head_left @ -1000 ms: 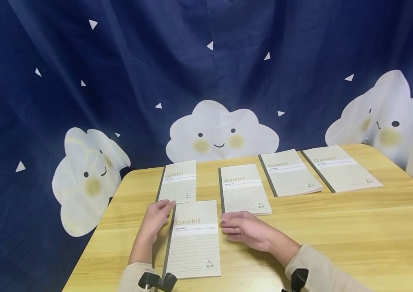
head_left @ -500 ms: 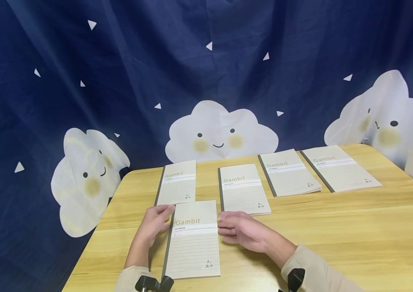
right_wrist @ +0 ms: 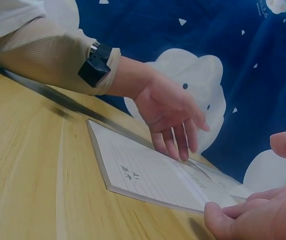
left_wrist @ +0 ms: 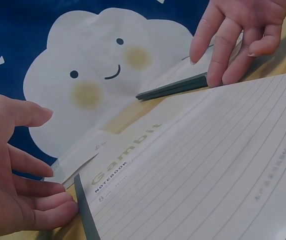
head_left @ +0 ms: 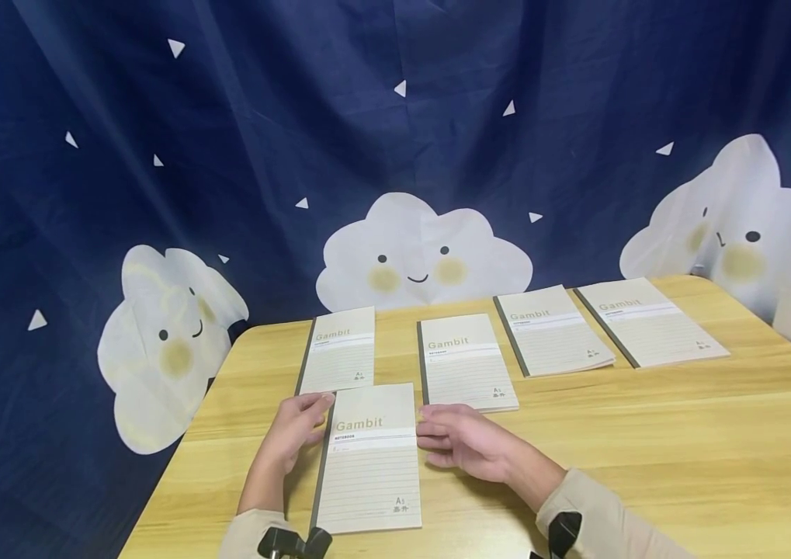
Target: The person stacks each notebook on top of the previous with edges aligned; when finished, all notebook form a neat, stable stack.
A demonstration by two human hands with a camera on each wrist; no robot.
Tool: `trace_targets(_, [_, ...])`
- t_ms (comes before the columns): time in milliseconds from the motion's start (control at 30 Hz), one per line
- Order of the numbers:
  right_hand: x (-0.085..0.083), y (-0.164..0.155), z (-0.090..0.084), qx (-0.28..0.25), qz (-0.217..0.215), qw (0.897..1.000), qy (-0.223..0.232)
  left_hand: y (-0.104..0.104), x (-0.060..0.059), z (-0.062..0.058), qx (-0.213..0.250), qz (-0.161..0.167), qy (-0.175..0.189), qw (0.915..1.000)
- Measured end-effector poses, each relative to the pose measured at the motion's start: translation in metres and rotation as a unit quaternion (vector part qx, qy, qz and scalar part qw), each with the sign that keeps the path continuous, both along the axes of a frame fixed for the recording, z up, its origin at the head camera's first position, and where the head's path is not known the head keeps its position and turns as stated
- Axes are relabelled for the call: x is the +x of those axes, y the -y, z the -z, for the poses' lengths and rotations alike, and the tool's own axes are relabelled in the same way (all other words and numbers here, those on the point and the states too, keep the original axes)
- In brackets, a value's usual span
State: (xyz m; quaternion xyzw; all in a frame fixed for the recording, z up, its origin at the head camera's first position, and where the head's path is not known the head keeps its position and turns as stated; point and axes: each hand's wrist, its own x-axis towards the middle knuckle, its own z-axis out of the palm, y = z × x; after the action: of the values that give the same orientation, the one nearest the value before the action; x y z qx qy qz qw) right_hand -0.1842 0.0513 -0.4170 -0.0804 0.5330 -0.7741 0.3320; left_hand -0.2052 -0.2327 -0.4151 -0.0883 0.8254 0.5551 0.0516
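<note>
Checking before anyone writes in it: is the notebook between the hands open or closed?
Closed. The notebook lies flat on the table, its Gambit cover facing up and no inner pages showing.

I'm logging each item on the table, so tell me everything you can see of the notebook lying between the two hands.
The near notebook is a thin, closed paper book with a beige cover, a dark grey spine strip along its left edge, faint ruled lines, "Gambit" and "NOTEBOOK" printed near the top and "A5" at the lower right. It lies flat on the wooden table, near the front edge. The left hand has its fingers at the spine edge; the right hand touches its right edge with straight fingers.
</note>
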Motion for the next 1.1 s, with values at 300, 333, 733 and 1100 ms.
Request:
trace_targets(300, [0.0003, -0.0013, -0.0008, 0.003, 0.010, 1.000, 0.003, 0.0007, 0.0000, 0.0006, -0.002, 0.000, -0.002, 1.0000])
trace_targets(333, [0.0004, -0.0015, -0.0012, 0.004, 0.011, 1.000, 0.003, 0.0009, 0.0000, 0.0004, -0.003, -0.001, -0.001, 1.0000])
trace_targets(733, [0.0015, -0.0011, -0.0017, 0.005, 0.010, 1.000, 0.006, 0.0019, 0.0025, -0.0024, -0.002, -0.003, 0.004, 1.0000])
trace_targets(1100, [0.0033, -0.0017, -0.0037, -0.006, 0.005, 1.000, 0.007, 0.0018, 0.0039, -0.0039, -0.002, -0.007, 0.005, 1.0000])
